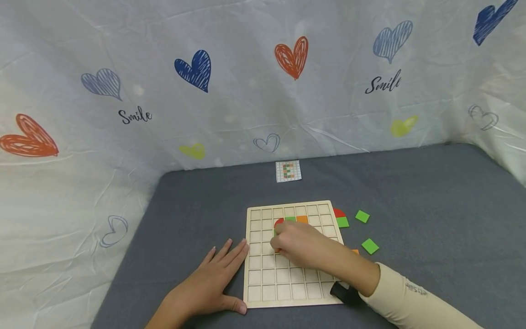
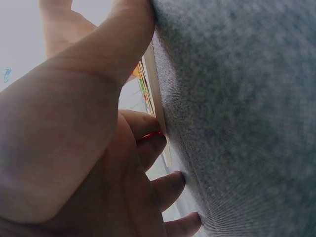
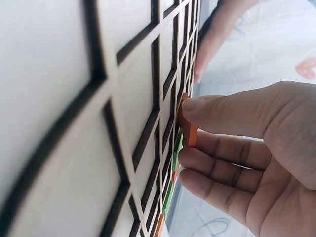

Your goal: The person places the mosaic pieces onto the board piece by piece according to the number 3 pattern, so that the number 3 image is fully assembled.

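A wooden grid board (image 1: 283, 276) lies on the grey cloth. My right hand (image 1: 302, 244) is over its upper part, pinching an orange tile (image 3: 191, 133) between thumb and fingers; the tile stands edge-on close to the grid in the right wrist view. In the board's upper cells sit a red rounded tile (image 1: 279, 221), a green tile (image 1: 290, 219) and an orange square tile (image 1: 302, 219). Part of another green tile shows beside my right fingers, which hide nearby cells. My left hand (image 1: 207, 283) rests on the cloth with fingers spread, fingertips and thumb against the board's left edge.
Behind the board lies a small pattern card (image 1: 288, 171) with a coloured grid figure. To the right are loose green tiles (image 1: 370, 246), a red tile (image 1: 339, 213) by the board's edge, and an orange tile (image 1: 355, 251) partly behind my forearm. A white heart-print curtain (image 1: 242, 105) hangs behind.
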`<state>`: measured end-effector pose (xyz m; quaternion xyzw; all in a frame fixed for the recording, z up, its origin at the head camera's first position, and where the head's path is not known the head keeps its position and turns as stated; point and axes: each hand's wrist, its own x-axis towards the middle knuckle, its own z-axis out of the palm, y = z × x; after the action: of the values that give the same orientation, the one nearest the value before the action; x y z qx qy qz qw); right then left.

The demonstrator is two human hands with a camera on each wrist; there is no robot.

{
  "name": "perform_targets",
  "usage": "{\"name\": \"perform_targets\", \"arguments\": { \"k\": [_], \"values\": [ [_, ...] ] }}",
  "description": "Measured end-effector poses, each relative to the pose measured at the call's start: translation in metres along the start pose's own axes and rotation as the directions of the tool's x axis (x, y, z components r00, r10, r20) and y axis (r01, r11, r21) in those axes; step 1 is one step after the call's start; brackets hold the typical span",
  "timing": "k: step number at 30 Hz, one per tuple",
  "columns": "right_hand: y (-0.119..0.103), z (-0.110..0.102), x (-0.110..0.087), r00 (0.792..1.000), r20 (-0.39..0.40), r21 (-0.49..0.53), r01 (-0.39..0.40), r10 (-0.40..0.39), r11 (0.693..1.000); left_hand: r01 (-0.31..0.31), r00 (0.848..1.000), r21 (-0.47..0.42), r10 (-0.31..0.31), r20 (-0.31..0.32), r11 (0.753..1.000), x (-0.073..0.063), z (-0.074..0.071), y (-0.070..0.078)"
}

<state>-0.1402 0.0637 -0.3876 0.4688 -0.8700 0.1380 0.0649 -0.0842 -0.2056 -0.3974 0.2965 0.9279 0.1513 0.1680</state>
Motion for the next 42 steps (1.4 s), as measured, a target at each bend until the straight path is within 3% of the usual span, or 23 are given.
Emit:
{"name": "perform_targets", "arguments": {
  "k": [8, 16, 24, 28, 34, 42],
  "values": [
    [-0.003, 0.001, 0.000, 1.000, 0.022, -0.015, -0.002, 0.002, 1.000, 0.010, 1.000, -0.010, -0.010, 0.014, 1.000, 0.000, -0.001, 0.000],
    [-0.008, -0.002, -0.004, 0.994, 0.091, -0.179, 0.068, -0.052, 0.982, 0.014, 1.000, -0.008, -0.014, 0.015, 1.000, 0.000, -0.002, 0.000],
    [-0.020, -0.008, -0.017, 0.987, 0.160, -0.231, 0.071, -0.034, 0.970, 0.006, 1.000, 0.000, -0.006, 0.011, 1.000, 0.001, -0.001, 0.000],
    [-0.024, -0.010, -0.025, 0.983, 0.182, -0.197, 0.058, -0.022, 0.979, 0.007, 1.000, 0.001, -0.007, 0.010, 1.000, 0.002, -0.002, 0.000],
    [-0.020, -0.012, -0.038, 0.975, 0.220, -0.056, 0.021, -0.008, 0.998, 0.019, 1.000, -0.006, -0.018, 0.021, 1.000, 0.002, -0.002, -0.001],
    [-0.011, -0.012, -0.055, 0.971, 0.240, 0.060, -0.021, 0.005, 0.998, 0.013, 1.000, -0.013, -0.012, 0.028, 1.000, 0.001, -0.002, -0.001]
  ]
}}
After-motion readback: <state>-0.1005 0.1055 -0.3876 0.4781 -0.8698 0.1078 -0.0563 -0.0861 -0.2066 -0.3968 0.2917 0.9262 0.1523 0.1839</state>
